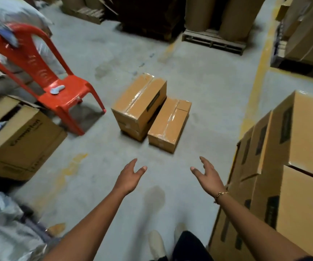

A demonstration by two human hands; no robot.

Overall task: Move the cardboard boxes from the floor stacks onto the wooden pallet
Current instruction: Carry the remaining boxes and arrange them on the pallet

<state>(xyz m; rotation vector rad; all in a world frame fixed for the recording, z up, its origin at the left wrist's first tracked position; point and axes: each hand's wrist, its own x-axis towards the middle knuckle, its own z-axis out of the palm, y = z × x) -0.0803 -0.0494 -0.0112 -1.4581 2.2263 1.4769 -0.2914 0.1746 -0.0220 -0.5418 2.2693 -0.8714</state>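
Observation:
Two low piles of taped cardboard boxes sit side by side on the grey floor ahead. The left pile [139, 101] is two boxes high. A single lower box [168, 124] lies against its right side. My left hand [130, 177] and my right hand [207, 175] reach forward above the floor, short of these boxes, fingers spread and holding nothing. A large stack of taped boxes [287, 166] rises at my right; its base is hidden. A wooden pallet [215, 41] carrying brown paper rolls stands at the back.
A red plastic chair [44, 76] stands left of the floor boxes. An opened carton [18, 140] and grey sacks [6, 227] crowd the left side. Yellow floor lines [259, 80] run along the right. More boxes [310, 32] on a pallet fill the far right.

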